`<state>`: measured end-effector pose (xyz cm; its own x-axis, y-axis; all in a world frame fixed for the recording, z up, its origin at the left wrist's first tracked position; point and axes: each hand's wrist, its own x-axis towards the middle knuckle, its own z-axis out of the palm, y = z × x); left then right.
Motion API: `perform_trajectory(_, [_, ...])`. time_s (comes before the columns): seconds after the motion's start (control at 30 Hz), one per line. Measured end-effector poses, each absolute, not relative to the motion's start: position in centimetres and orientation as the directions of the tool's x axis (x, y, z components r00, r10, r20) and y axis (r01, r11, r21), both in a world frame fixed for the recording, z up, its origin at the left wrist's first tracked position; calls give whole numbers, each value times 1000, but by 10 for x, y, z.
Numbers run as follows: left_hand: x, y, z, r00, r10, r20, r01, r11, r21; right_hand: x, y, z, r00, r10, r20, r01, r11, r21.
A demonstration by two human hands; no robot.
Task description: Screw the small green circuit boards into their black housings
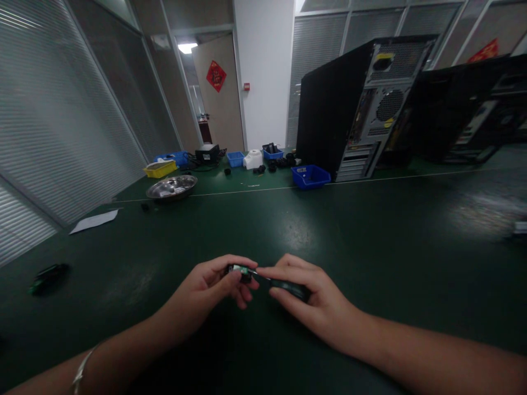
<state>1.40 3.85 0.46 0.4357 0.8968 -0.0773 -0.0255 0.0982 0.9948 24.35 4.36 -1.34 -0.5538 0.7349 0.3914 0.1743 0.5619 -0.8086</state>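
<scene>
Between the thumb and fingers of my left hand is a small dark part with a green circuit board. My right hand is wrapped round the dark handle of a screwdriver. Its thin metal shaft points left, and its tip meets or nearly meets the right side of the small part; the exact contact is too small to tell. Both hands are just above the green table, near the middle of the view.
A black computer tower stands at the back right, beside a blue bin. At the back left are a metal dish and a yellow tray. A dark green object lies at the far left, below a paper sheet.
</scene>
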Motion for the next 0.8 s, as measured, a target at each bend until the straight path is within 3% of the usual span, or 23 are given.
perform_trajectory(0.43, [17, 36, 9, 428, 884, -188, -184, 289, 939, 244, 43, -12, -585, 718, 378, 141, 549, -823])
perform_trajectory(0.8, [17, 36, 5, 485, 858, -172, -265, 331, 906, 243, 44, -13, -593, 715, 371, 110, 528, -842])
